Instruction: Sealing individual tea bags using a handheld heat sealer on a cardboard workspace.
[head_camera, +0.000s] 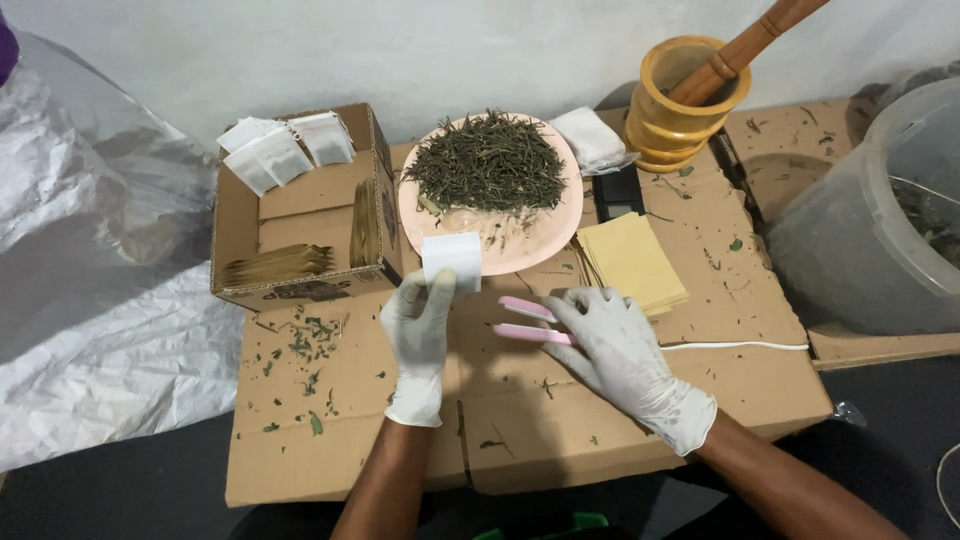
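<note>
The person knelt at a flattened cardboard sheet (620, 420) on the floor, both hands in pale gloves. The left hand (418, 335) held a small white paper sachet (452, 260) upright, pinched at its lower edge between thumb and fingers, just at the near rim of a pink plate (545, 245) heaped with dried green leaves (487, 163). The right hand (620, 350) lay over a pink hand sealer (530, 322) to the right of the sachet, fingers closed about its rear end; the sealer's two arms stood slightly apart, and a white cord (740, 346) ran off from it to the right.

Left of the plate sat an open cardboard box (300, 225) with a few filled white sachets (285, 145) at its far end. A stack of tan envelopes (632, 262) lay right of the plate, a small black device (618, 192) beyond them, and farther off a wooden mortar (680, 105) with its pestle (745, 45).

The sachet looked to me lightly held; I judged it could tip and spill leaf onto the board, where crumbs (305, 345) already lay scattered. The sealer's arms were near the left hand's fingertips, so a careless squeeze might catch the glove. The cord, lying loose, could drag the sealer askew.
</note>
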